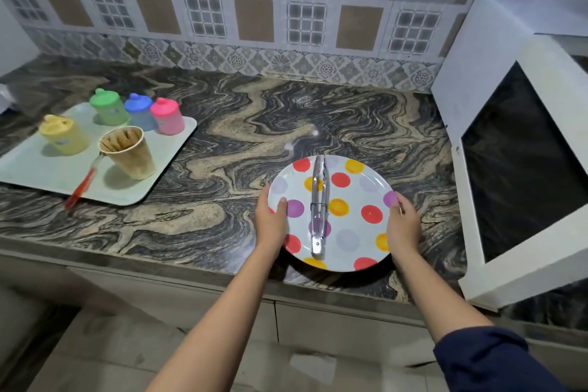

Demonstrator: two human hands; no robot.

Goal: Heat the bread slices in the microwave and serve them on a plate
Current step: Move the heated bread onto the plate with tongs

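I hold plate (353,191) by opposite rims, left hand (270,219) and right hand (404,226), thumbs clamped on top, fingers hidden beneath; level, so tongs (318,200) cannot slide

Left: a pale tray (47,175) on the swirl-veined stone countertop (222,143). At its far edge stand a green container (108,108), a blue container (139,111) and a pink container (167,116), close together in a row; a yellow container (63,135) stands apart, nearer the left. Beside it, a tan cup (129,153) holds brown sticks. A red-handled utensil (82,186) lies against the cup, its handle crossing the tray's near rim. Behind: patterned wall tiles (254,16). Below: pale cabinet fronts (191,296).
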